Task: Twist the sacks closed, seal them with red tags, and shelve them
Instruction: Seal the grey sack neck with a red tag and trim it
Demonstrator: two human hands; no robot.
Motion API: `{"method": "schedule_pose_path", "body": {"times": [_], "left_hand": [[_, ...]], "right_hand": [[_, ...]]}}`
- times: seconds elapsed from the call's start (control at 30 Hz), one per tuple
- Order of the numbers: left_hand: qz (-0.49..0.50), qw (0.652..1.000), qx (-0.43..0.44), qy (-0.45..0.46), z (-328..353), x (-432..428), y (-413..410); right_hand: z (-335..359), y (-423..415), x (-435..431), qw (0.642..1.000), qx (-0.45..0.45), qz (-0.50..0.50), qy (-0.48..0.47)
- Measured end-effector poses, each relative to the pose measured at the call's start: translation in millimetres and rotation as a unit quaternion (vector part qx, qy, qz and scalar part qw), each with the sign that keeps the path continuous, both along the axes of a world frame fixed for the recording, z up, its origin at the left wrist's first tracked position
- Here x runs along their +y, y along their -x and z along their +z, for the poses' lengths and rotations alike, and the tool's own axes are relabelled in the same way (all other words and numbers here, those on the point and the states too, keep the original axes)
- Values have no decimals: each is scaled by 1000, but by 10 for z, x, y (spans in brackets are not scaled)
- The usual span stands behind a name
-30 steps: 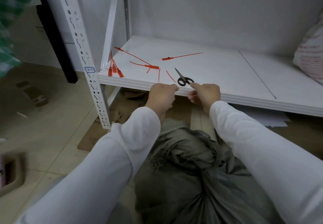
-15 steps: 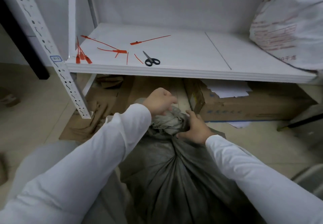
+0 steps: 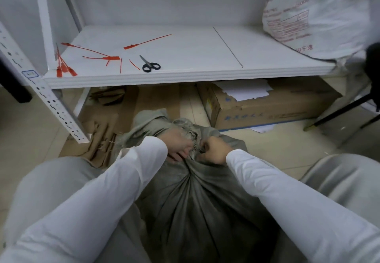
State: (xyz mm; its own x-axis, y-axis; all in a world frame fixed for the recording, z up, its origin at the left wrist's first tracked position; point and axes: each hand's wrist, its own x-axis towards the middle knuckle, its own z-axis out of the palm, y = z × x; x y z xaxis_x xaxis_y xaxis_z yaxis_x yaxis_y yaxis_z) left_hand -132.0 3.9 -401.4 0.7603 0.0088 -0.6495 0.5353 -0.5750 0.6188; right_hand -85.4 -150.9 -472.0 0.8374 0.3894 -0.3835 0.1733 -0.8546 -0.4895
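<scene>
Both hands (image 3: 196, 148) grip grey sack (image 3: 197, 197) neck — contents hidden.

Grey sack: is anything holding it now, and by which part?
Both hands grip the grey sack at its bunched neck: left hand on one side, right hand on the other.

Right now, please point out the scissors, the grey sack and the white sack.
scissors (image 3: 147, 63): head view, pivot
grey sack (image 3: 185, 197): head view, folds below neck
white sack (image 3: 304, 16): head view, printed side

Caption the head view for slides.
Left hand and right hand grip the grey sack at its neck; red tags and scissors lie on the shelf.
</scene>
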Motion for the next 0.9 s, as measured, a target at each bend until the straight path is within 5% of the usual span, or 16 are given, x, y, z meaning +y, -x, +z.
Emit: {"method": "schedule_pose_path", "body": {"times": [0.2,0.33,0.43,0.9], "left_hand": [[104,994,8,19,-331,-135,91],[280,941,-80,171,-478,-279,46],[356,909,-107,190,-566,-374,15],[483,814,-150,287,-636,-521,-111]], "right_hand": [[-62,25,-82,999,-14,31,-8],[-96,29,-146,999,-24,26,-28],[-120,28,-165,999,-38,19,-30],[-210,-17,-223,978,24,-94,-187]]}}
